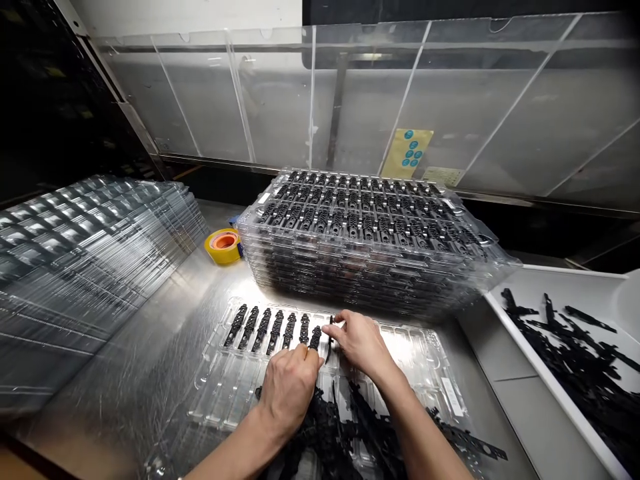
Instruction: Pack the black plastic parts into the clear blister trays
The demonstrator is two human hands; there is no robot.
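Observation:
A clear plastic tray (pixel 423 360) lies on the metal bench in front of me, with several black plastic parts (pixel 263 329) seated in its far-left slots. My left hand (pixel 290 387) is closed, its fingertips pinching a black part (pixel 316 337) at the tray's top row. My right hand (pixel 357 340) is closed too, pinching a thin black part (pixel 331 327) just right of the filled slots. A loose heap of black parts (pixel 345 427) lies on the tray's near side, between my forearms.
A tall stack of filled clear trays (pixel 365 233) stands just behind. A stack of empty clear trays (pixel 85 253) sits at the left. A yellow tape roll (pixel 223 246) lies between them. A white bin (pixel 530 373) with loose black parts is at the right. Clear panels close the back.

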